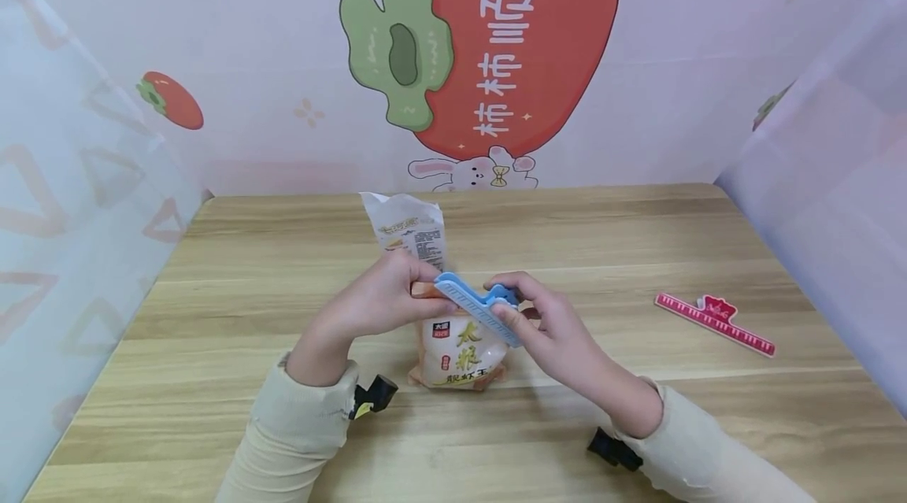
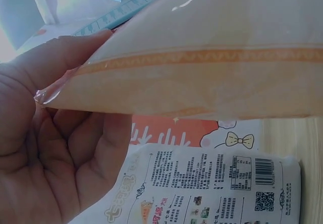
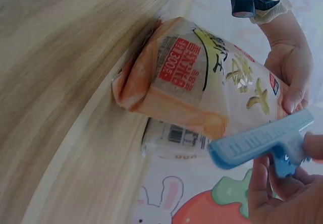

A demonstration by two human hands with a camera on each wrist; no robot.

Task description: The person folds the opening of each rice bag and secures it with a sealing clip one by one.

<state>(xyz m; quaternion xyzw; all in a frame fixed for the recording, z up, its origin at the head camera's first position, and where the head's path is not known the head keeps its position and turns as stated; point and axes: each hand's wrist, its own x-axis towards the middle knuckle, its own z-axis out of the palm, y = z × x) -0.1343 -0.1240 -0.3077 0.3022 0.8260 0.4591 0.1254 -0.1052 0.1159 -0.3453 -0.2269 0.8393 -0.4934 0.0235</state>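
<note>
A white and orange food bag with gold lettering stands on the table, its top folded over. My left hand pinches the left end of that top, and the left wrist view shows the thumb on the bag's edge. My right hand holds a blue bag clip by its handle, with the thumb and fingers squeezing it. The clip bar lies slantwise across the bag's top, close to the left fingertips. Whether its jaws are around the fold I cannot tell.
Behind the held bag stands a white printed bag, partly hidden by it and by my left hand. A pink-red bag clip lies on the wooden table to the right. Patterned fabric walls enclose the back and sides.
</note>
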